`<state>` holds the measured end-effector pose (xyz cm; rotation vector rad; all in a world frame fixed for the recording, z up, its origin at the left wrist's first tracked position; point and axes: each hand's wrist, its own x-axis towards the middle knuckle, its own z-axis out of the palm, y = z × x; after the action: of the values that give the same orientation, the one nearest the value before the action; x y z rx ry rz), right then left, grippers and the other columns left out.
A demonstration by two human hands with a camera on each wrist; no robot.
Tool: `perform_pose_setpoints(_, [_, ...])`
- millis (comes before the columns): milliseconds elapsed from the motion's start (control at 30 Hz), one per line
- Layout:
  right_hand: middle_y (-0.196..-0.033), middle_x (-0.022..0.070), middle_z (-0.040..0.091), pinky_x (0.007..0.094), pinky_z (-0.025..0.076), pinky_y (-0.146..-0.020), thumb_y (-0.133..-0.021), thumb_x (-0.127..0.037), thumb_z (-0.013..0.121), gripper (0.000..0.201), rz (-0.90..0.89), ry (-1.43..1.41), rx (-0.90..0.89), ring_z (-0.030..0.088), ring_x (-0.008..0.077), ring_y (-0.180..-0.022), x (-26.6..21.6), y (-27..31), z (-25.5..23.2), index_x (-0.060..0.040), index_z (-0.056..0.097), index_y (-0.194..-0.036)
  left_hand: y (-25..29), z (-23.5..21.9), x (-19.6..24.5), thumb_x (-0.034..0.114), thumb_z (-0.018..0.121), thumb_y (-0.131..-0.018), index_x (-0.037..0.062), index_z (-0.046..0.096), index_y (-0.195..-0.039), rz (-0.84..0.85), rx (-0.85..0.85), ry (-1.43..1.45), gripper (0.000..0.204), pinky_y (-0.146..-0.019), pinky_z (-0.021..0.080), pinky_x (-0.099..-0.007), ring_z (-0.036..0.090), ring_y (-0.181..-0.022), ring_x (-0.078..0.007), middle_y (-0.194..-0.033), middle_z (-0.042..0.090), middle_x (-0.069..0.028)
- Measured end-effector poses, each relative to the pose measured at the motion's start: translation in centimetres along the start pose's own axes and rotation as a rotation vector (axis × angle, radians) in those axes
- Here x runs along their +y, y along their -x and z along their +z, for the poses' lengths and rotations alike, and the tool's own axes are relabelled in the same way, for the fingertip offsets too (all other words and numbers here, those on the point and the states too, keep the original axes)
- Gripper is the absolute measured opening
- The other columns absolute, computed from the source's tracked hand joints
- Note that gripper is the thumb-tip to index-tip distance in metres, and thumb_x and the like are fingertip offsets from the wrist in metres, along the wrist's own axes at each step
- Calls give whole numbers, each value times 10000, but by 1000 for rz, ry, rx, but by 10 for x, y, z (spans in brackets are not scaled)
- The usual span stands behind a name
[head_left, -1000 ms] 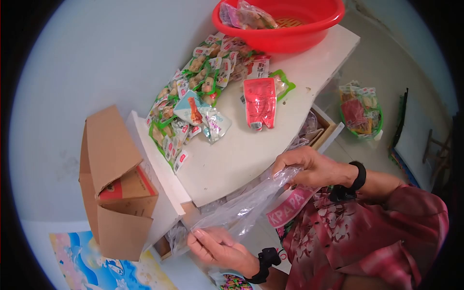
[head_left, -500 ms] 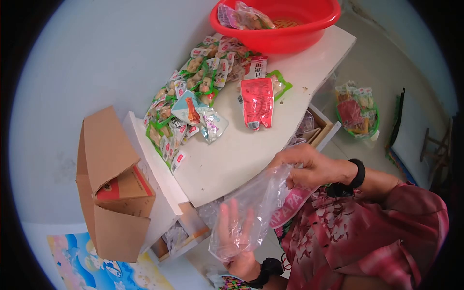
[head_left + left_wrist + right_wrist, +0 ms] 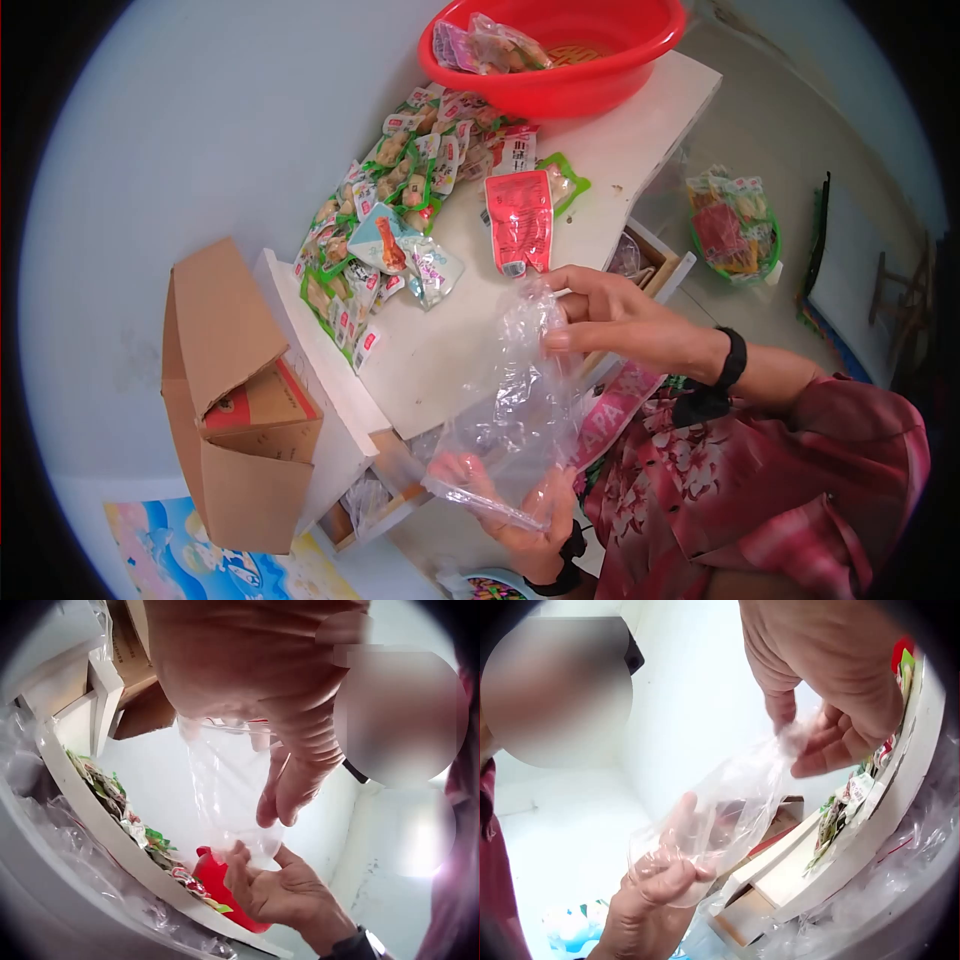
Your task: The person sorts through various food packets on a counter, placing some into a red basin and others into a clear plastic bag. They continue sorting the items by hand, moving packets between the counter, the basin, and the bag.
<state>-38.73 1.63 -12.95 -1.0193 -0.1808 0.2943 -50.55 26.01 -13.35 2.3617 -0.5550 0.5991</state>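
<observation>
A clear plastic bag (image 3: 520, 385) stretches between the two hands over the table's near edge. My right hand (image 3: 640, 325) pinches its upper end, where the plastic is bunched between thumb and fingers (image 3: 829, 761). Lower down, my left hand (image 3: 525, 535) is at the bag's other end, with fingers showing through the film and thumb and fingers spread apart (image 3: 656, 889). Just beyond the right fingertips lies a red food packet (image 3: 522, 220). Farther left, a pile of snack packets (image 3: 400, 185) with green edging covers the table's back side, a blue-and-white packet (image 3: 385, 240) on top.
A red basin (image 3: 560, 85) with a few packets stands on the far end of the white table (image 3: 420, 370). An open cardboard box (image 3: 235, 340) is at the left. Open drawers (image 3: 660, 265) hold plastic bags. A green basket (image 3: 775, 255) of packets sits on the floor.
My left hand first gripped the bag's edge, then showed with spread fingers through the plastic. My right hand has moved up and left, raising the bag's end above the table.
</observation>
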Motion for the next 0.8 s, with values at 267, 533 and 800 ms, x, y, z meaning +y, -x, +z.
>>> perform_pose_setpoints(267, [-991, -12, 679, 257, 511, -834, -1044, -133, 658, 110, -101, 59, 28, 613, 45, -929, 15, 1, -18, -53, 669, -1118, 1, -2, -19, 419, 777, -888, 70, 732, -1304, -70, -84, 53, 545, -1190, 299, -627, 402, -1452, -529, -1579, 448, -281])
perform_pose_setpoints(533, [-1032, 8, 682, 289, 499, -889, -1043, -90, 633, 98, -254, 297, -229, 600, 74, -982, 27, 4, -22, -13, 653, -1101, 7, 18, -20, 466, 517, -1059, -21, 428, -1561, -622, 246, 1394, 705, -1148, 418, -541, 485, -1422, -435, -1574, 462, -265])
perform_pose_setpoints(800, [-1074, 60, 719, 314, 513, -924, -1056, -250, 631, 330, 29, -23, -142, 663, 132, -1021, -8, 2, -24, -43, 589, -1310, 3, 12, -10, 73, 583, -962, -53, 675, -1087, -310, 487, 757, 201, -1086, 528, -598, 313, -1504, -541, -1702, 180, -271])
